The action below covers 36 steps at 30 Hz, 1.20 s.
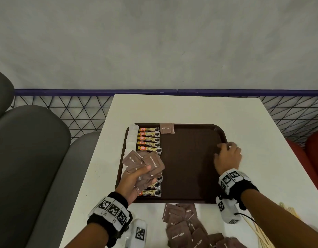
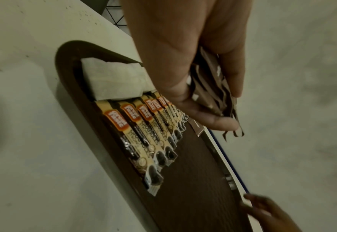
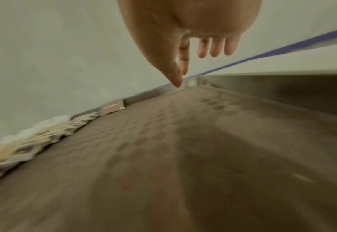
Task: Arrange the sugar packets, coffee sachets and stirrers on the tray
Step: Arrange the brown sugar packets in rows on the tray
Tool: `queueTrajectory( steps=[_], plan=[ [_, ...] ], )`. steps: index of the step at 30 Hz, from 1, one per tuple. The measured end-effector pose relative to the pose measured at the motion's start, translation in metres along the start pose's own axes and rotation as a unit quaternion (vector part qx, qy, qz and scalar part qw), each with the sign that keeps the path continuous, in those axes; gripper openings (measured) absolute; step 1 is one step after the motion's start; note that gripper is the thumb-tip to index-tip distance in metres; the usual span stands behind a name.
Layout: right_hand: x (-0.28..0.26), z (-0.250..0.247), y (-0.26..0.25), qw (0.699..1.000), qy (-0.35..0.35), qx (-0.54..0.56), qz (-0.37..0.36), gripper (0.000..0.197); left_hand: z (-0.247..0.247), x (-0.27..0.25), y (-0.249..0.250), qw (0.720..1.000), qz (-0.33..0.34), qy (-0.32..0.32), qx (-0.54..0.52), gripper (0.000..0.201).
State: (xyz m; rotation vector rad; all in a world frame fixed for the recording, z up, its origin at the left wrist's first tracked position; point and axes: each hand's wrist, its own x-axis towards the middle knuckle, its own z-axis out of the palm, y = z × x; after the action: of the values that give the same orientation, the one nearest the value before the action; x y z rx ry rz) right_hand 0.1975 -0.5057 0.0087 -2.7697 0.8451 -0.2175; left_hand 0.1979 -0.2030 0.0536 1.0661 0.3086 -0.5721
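A person's left hand (image 1: pixel 136 178) grips a fanned bundle of brown sugar packets (image 1: pixel 144 162) above the near left part of a dark brown tray (image 1: pixel 190 167) set on a white table (image 1: pixel 190 108). The wrist view shows thumb and fingers (image 2: pixel 231 75) curled round the packets' edges. The right hand (image 1: pixel 228 156) hovers over the tray's right side, holding nothing, with its fingers loosely extended, thumb and index fingertip close together in the wrist view. Along the tray's left edge lies a column of white sugar packets (image 1: pixel 132 135); just inside it runs a neat column of coffee sachets (image 1: pixel 149 138), partly hidden beneath the left hand. A single brown sugar packet (image 1: pixel 166 128) rests against the tray's far rim, just beside the topmost sachet. The rest of the tray floor is bare. On the table nearer the person than the tray, a loose heap of brown sugar packets (image 1: pixel 187 226) lies scattered, and wooden stirrers (image 1: pixel 258 228) lie to the right of that heap.
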Motion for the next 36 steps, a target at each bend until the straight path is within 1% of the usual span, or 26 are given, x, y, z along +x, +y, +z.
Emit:
queueTrajectory(
  steps=[1,2,3,4,5,6,7,9,11,13,15,17,18,19,20,22,23,24,26,28,32,36],
  plan=[
    [-0.003,0.0,-0.011,0.999,-0.005,0.023,-0.044,0.03,0.002,0.002,0.0,1.0,-0.002,-0.001,0.004,0.022],
    [-0.005,0.001,-0.024,0.992,-0.036,0.086,-0.089,0.024,0.005,0.003,0.0,1.0,-0.003,-0.003,0.008,0.022],
    [-0.009,0.001,-0.037,0.972,-0.091,0.182,-0.118,0.017,0.007,0.004,0.0,1.0,-0.005,-0.004,0.01,0.022],
    [-0.015,-0.002,-0.052,0.939,-0.156,0.279,-0.123,0.011,0.008,0.006,0.0,1.0,-0.006,-0.003,0.012,0.023],
    [-0.021,-0.007,-0.066,0.901,-0.222,0.355,-0.116,0.007,0.01,0.007,0.0,1.0,-0.006,0.0,0.01,0.023],
    [-0.027,-0.011,-0.079,0.865,-0.281,0.4,-0.11,0.006,0.01,0.008,0.0,1.0,-0.006,0.002,0.007,0.025],
    [-0.031,-0.015,-0.09,0.841,-0.33,0.416,-0.107,0.007,0.011,0.009,0.0,1.0,-0.004,0.003,0.004,0.027],
    [-0.037,-0.014,-0.104,0.808,-0.398,0.42,-0.113,0.011,0.011,0.011,-0.001,1.0,-0.004,0.003,0.0,0.034],
    [-0.038,-0.01,-0.11,0.792,-0.424,0.425,-0.115,0.013,0.011,0.013,-0.001,1.0,-0.006,0.003,-0.008,0.035],
    [-0.033,-0.006,-0.112,0.786,-0.42,0.442,-0.1,0.011,0.01,0.014,-0.001,1.0,-0.009,0.002,-0.018,0.033],
    [-0.025,-0.003,-0.113,0.777,-0.395,0.485,-0.066,0.011,0.008,0.015,0.0,0.999,-0.011,0.002,-0.033,0.031],
    [-0.013,-0.002,-0.113,0.764,-0.359,0.536,-0.013,0.013,0.004,0.016,0.001,0.999,-0.009,0.013,-0.049,0.025],
    [-0.006,-0.002,-0.113,0.766,-0.335,0.549,0.009,0.014,0.001,0.017,0.002,0.998,-0.008,0.02,-0.054,0.025],
    [0.004,0.0,-0.112,0.778,-0.308,0.546,0.024,0.015,-0.003,0.018,0.003,0.998,-0.008,0.027,-0.057,0.025],
    [0.015,0.003,-0.11,0.802,-0.277,0.529,0.028,0.016,-0.006,0.019,0.004,0.998,-0.007,0.034,-0.06,0.026],
    [0.038,0.01,-0.11,0.851,-0.22,0.477,0.015,0.019,-0.012,0.019,0.007,0.997,-0.007,0.04,-0.063,0.027],
    [0.048,0.013,-0.111,0.867,-0.207,0.454,0.006,0.02,-0.016,0.02,0.009,0.997,-0.008,0.038,-0.066,0.025],
    [0.056,0.016,-0.113,0.877,-0.205,0.436,0.0,0.02,-0.019,0.019,0.01,0.997,-0.009,0.035,-0.071,0.023],
    [0.067,0.023,-0.12,0.895,-0.208,0.395,-0.013,0.013,-0.024,0.019,0.013,0.997,-0.008,0.031,-0.07,0.025],
    [0.073,0.03,-0.127,0.907,-0.208,0.365,-0.024,0.016,-0.029,0.02,0.014,0.997,-0.008,0.032,-0.065,0.03],
    [0.077,0.046,-0.141,0.913,-0.203,0.352,-0.028,0.016,-0.037,0.022,0.016,0.997,-0.008,0.032,-0.066,0.038],
    [0.079,0.056,-0.152,0.94,-0.171,0.29,-0.061,0.022,-0.04,0.02,0.021,0.997,-0.012,0.009,-0.074,0.036]
  ],
)
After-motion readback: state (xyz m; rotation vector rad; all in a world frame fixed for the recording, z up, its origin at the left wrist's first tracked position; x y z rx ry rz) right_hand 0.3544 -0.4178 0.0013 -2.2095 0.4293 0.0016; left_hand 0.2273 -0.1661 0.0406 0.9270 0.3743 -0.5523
